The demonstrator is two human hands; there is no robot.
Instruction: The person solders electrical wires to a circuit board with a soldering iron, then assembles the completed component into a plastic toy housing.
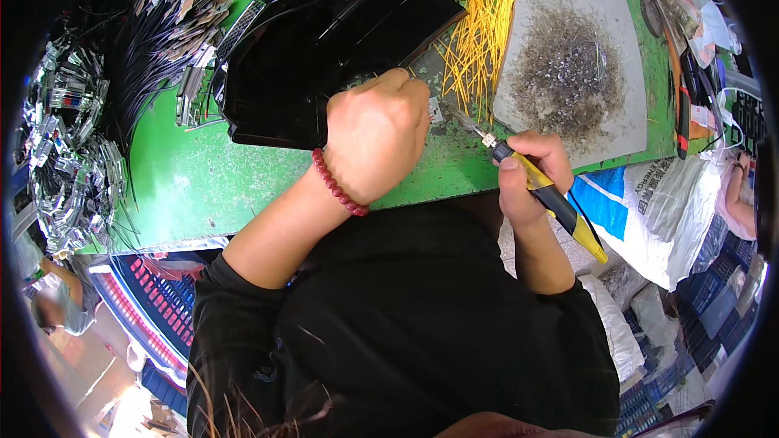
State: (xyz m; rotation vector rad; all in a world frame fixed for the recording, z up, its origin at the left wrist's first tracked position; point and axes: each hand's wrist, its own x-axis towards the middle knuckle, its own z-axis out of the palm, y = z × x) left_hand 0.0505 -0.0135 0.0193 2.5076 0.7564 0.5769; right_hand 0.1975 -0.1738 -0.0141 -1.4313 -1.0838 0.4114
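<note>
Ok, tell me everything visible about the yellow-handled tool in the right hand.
The soldering iron is a slim pen-shaped tool with a yellow and black handle that looks like plastic, a pale collar, and a thin dark metal shaft ending in a tip. The right hand wraps its fingers around the handle near the collar. It lies slanted, tip up-left over the green table, yellow tail down-right past the table edge. The tip reaches a small metal piece at the left hand; contact there cannot be told.
</note>
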